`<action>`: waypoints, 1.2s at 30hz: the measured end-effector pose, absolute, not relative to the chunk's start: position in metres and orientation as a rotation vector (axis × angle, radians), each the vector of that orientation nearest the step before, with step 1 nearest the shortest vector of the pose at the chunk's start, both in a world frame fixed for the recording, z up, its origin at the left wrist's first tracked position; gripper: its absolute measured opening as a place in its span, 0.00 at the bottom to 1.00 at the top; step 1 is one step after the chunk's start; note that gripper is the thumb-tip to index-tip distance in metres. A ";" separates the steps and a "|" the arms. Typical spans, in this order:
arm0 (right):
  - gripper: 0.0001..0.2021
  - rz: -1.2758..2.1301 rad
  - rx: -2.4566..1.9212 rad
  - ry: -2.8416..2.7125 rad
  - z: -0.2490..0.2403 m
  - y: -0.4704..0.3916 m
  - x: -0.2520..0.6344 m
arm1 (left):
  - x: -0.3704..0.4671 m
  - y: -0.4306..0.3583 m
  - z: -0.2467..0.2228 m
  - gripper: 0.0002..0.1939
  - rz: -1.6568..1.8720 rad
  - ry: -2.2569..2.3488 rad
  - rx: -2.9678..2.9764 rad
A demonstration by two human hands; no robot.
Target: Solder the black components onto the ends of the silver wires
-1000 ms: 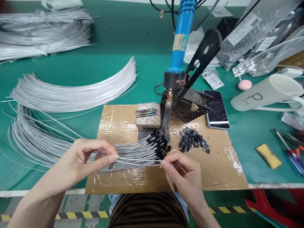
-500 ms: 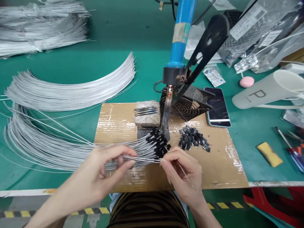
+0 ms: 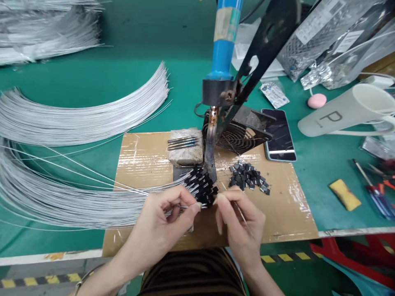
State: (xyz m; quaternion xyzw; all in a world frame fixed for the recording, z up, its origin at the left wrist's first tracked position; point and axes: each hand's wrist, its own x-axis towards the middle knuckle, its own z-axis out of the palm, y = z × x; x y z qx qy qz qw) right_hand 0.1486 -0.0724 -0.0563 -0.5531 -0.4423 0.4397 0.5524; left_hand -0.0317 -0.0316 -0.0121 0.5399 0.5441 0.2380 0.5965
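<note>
Above the cardboard, the left hand has its grip pinching white wires near black connectors; the right hand pinches a thin strand. A white mug reads "P", its smaller lettering illegible.

This is an electronics workshop, at an assembly station. A blue-handled soldering iron stands clamped over a green counter, with a small black fan behind its tip. Thin white wires lie in long bundles, and small black connectors sit piled on a cardboard sheet. Hand tools and plastic parts bags fill the right side; yellow-and-black hazard tape marks the floor.
</note>
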 end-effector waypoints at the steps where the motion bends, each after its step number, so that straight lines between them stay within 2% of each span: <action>1: 0.11 1.078 -1.308 -0.949 -0.057 -0.073 0.149 | -0.031 -0.032 -0.013 0.12 0.581 1.274 1.242; 6: 0.13 1.278 -1.224 -0.803 -0.054 -0.073 0.150 | -0.032 -0.031 -0.012 0.09 0.665 1.305 1.189; 11: 0.09 1.375 -1.174 -0.837 -0.047 -0.071 0.141 | -0.033 -0.027 -0.012 0.08 0.671 1.268 1.250; 23: 0.05 1.615 -1.037 -0.585 -0.052 -0.071 0.135 | -0.029 -0.035 -0.016 0.10 0.698 1.323 1.305; 36: 0.07 1.719 -1.024 -0.547 -0.055 -0.068 0.142 | -0.029 -0.035 -0.018 0.12 0.669 1.319 1.362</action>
